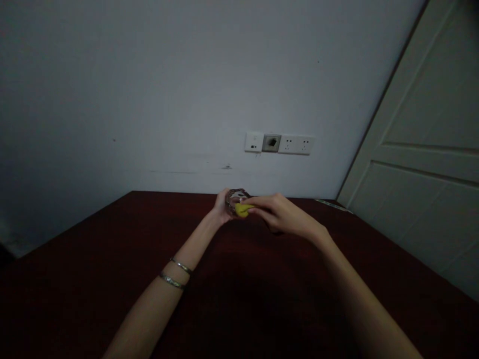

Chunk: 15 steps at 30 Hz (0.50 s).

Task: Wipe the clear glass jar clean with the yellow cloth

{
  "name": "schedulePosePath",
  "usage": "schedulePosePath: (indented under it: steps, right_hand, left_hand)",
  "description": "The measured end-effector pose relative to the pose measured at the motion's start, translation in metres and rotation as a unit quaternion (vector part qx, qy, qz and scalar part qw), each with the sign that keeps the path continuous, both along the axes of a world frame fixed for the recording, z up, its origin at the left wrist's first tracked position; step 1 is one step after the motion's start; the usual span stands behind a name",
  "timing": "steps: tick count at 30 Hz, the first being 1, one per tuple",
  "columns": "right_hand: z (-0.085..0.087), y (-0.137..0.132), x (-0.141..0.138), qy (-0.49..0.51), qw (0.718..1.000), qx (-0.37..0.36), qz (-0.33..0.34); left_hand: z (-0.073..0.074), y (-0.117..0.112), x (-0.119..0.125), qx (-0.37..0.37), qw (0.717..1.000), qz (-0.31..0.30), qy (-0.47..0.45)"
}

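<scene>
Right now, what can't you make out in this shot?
- Glass object: head view, mostly covered by the left hand and right hand; shape unclear.
- Yellow piece: head view, too small and dim; cloth or sponge, cannot tell.
- Flat item at the table edge: head view, too small, dim.
- Door: cut off by right frame edge.

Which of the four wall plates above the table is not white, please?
The second wall plate from the left: it is grey with a dark centre, whereas the other three in the row are white.
</scene>
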State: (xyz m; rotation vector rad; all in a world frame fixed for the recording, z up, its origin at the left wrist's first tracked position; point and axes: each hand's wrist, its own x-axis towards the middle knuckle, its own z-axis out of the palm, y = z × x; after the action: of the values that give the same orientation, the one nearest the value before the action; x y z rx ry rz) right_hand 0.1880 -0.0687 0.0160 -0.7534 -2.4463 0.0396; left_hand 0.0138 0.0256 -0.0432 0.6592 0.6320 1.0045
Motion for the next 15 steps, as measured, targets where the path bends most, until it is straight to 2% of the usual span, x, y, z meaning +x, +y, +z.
schedulePosePath:
  steps: [4,6,7,11,15]
  right_hand:
    - [-0.006,0.011,0.005,0.107,0.985,0.117,-0.068]
    - [-0.014,0.021,0.002,0.099,0.979,0.16,-0.072]
    - [-0.02,0.025,0.0,0.082,0.98,0.169,-0.062]
    - [-0.038,0.04,-0.004,0.034,0.987,0.159,-0.013]
    - [-0.046,0.046,-0.002,0.052,0.988,0.142,-0.02]
  left_hand:
    - [-0.001,-0.001,-0.001,0.022,0.986,-0.142,0.089]
    - [-0.001,-0.003,0.001,0.044,0.975,-0.188,0.11]
    - [-0.001,-0.004,0.003,0.053,0.974,-0.192,0.107]
    - [0.002,-0.006,0.006,0.062,0.983,-0.15,0.081]
    - [0.001,-0.002,0.003,-0.004,1.0,-0.024,-0.017]
